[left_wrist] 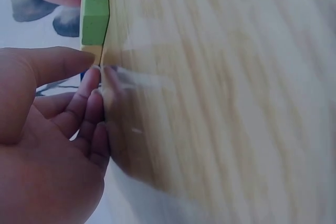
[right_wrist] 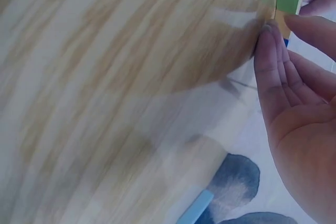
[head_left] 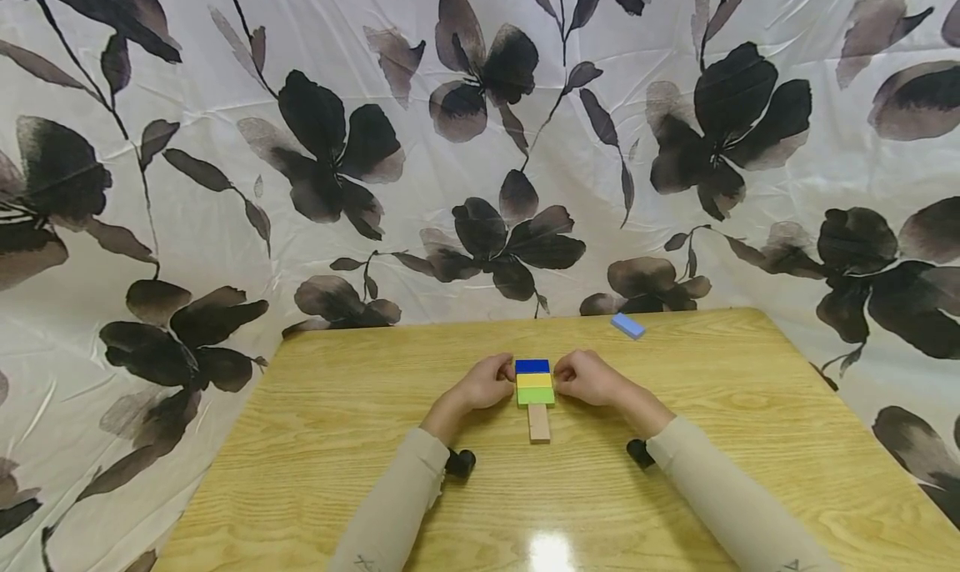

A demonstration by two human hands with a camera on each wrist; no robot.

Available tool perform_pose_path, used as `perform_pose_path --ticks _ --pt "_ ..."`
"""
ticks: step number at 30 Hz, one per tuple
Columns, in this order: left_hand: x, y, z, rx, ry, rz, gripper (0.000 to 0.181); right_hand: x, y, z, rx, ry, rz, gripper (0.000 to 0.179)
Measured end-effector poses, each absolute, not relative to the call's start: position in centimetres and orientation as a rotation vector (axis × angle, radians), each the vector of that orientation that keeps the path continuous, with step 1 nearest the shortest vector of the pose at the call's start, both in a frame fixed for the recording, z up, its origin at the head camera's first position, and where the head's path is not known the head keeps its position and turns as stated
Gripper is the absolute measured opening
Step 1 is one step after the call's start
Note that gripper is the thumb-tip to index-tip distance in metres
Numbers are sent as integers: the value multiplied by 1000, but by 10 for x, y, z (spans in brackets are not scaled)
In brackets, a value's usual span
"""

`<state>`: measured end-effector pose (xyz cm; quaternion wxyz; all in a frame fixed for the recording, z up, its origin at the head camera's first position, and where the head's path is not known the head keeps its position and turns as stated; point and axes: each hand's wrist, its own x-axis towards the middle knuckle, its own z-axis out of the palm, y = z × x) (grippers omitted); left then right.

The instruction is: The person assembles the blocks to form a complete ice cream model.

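In the head view, a dark blue block (head_left: pixel 532 366), a yellow block (head_left: pixel 534 380) and a green block (head_left: pixel 536 397) lie flat against one another in a stack-like row. A plain wooden block (head_left: pixel 538 423) extends lengthwise from the green one toward the person. My left hand (head_left: pixel 489 382) is at the row's left side, thumb and fingertips by the end of the yellow block (left_wrist: pixel 90 51). Opposite it, my right hand (head_left: pixel 591 378) has its fingertips at the right end of the yellow block (right_wrist: pixel 282 26). Fingers partly hide the dark blue block in both wrist views.
A light blue block (head_left: pixel 627 326) lies alone near the far edge of the wooden table (head_left: pixel 315 464), right of the row. Behind the table hangs a white cloth (head_left: pixel 420 180) with dark flowers. Dark wrist devices show under both sleeves.
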<state>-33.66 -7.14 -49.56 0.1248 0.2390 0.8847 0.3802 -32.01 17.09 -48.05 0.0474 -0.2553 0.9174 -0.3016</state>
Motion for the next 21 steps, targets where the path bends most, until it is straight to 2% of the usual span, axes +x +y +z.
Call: perform_pose_path --ticks 7,16,21 --pt "-329 -82 -488 744 2600 1051 58 -313 180 -474 -791 2773 -875 33" --pt "-312 -97 -477 871 2736 806 57 -302 196 -462 -918 2819 -781 34" --pt "-302 -103 -473 887 2772 733 59 -294 205 -455 -892 2841 -757 36"
